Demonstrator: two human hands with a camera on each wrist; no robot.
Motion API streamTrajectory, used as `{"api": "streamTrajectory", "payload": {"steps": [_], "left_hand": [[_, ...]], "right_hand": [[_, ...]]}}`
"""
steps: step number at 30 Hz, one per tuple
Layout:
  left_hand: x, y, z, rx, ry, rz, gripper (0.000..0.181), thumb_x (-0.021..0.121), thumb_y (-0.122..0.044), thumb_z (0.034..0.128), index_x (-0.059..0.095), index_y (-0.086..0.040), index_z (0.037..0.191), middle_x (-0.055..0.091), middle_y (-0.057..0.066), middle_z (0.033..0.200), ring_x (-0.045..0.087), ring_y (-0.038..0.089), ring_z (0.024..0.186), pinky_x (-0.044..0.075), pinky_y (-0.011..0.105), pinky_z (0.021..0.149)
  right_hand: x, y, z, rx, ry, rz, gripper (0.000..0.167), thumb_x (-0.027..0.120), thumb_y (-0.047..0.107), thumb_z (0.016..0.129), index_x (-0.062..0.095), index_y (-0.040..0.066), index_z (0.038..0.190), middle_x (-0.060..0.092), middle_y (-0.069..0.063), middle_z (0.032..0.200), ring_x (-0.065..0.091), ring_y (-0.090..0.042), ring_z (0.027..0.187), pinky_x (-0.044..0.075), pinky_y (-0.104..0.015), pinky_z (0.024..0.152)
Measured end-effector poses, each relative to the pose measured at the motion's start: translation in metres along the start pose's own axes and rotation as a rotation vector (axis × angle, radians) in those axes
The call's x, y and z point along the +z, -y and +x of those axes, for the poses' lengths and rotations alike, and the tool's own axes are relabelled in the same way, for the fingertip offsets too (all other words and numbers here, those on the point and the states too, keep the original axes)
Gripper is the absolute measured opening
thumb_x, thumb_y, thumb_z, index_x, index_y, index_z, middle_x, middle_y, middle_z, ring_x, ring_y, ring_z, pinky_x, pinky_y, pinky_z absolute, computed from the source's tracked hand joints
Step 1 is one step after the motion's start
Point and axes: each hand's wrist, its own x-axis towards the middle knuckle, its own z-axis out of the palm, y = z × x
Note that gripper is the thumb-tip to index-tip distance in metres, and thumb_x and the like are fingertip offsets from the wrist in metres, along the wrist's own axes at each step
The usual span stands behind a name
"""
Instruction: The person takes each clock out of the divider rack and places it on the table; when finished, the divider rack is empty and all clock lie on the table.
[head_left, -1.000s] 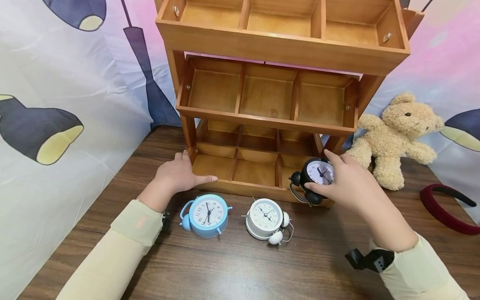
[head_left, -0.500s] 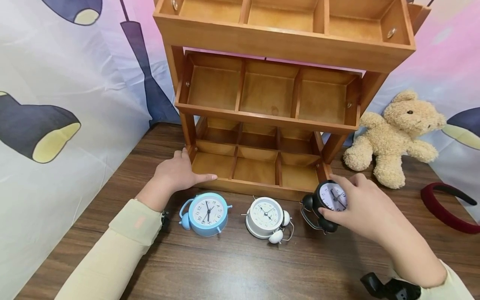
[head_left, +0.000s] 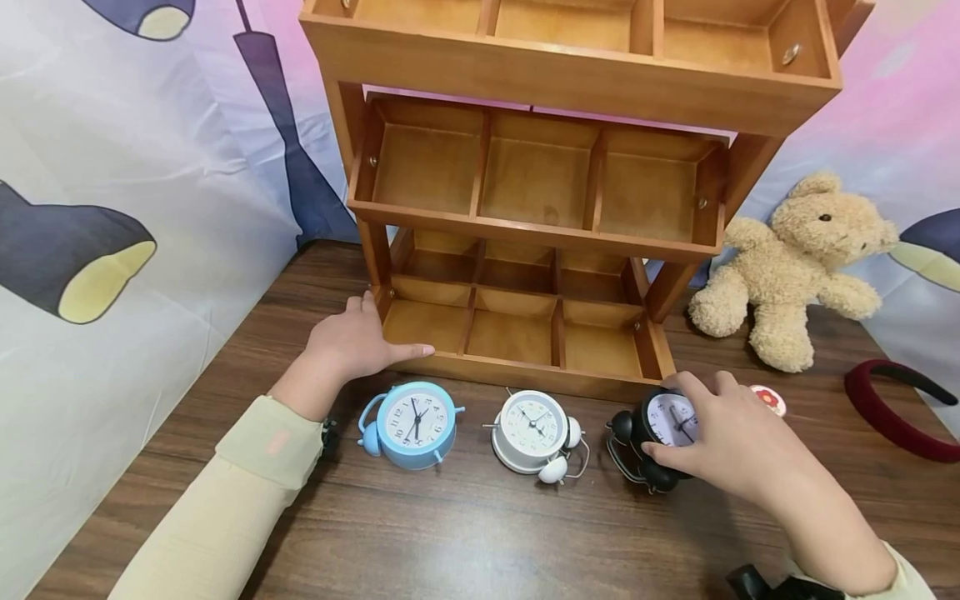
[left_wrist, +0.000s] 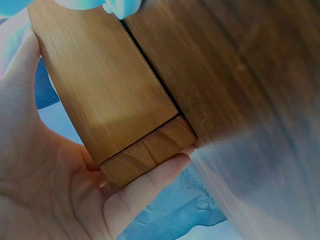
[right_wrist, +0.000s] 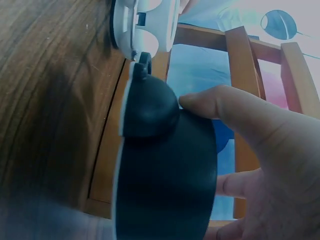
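Observation:
A black twin-bell alarm clock (head_left: 671, 421) tilts face-up in my right hand (head_left: 742, 454), just in front of the shelf's right corner. In the right wrist view my thumb lies on the clock's black casing (right_wrist: 170, 165), with fingers on its other side. My left hand (head_left: 348, 342) grips the left front corner of the tiered wooden shelf (head_left: 525, 379), thumb along the rim of the bottom tray. The left wrist view shows my fingers around the tray's end (left_wrist: 150, 155). Between the hands lie a light blue alarm clock (head_left: 416, 425) and a white twin-bell alarm clock (head_left: 531, 429).
A beige teddy bear (head_left: 795, 267) sits right of the shelf. A dark red headband (head_left: 892, 429) lies at the far right of the wooden table (head_left: 465, 533). Beside my right hand is a small round red-and-white item (head_left: 770, 401). Patterned cloth (head_left: 172, 150) hangs behind.
My right hand has brought the black alarm clock from over the bottom tray's right end, toward me and rightward, down near the table. The small round item has come into view. My left hand stays put.

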Motion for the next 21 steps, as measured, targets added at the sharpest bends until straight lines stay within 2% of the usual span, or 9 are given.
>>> {"api": "streamTrajectory", "payload": {"steps": [21], "left_hand": [[-0.001, -0.001, -0.001, 0.000, 0.006, 0.003, 0.138, 0.050, -0.090, 0.0728, 0.011, 0.018, 0.150, 0.018, 0.041, 0.153, 0.043, 0.057, 0.127, 0.045, 0.062, 0.094]], "right_hand": [[0.018, -0.014, 0.003, 0.041, 0.041, 0.033, 0.089, 0.080, 0.065, 0.068, 0.051, 0.006, 0.127, 0.055, -0.026, 0.099, 0.057, -0.035, 0.082, 0.047, -0.051, 0.063]]}}
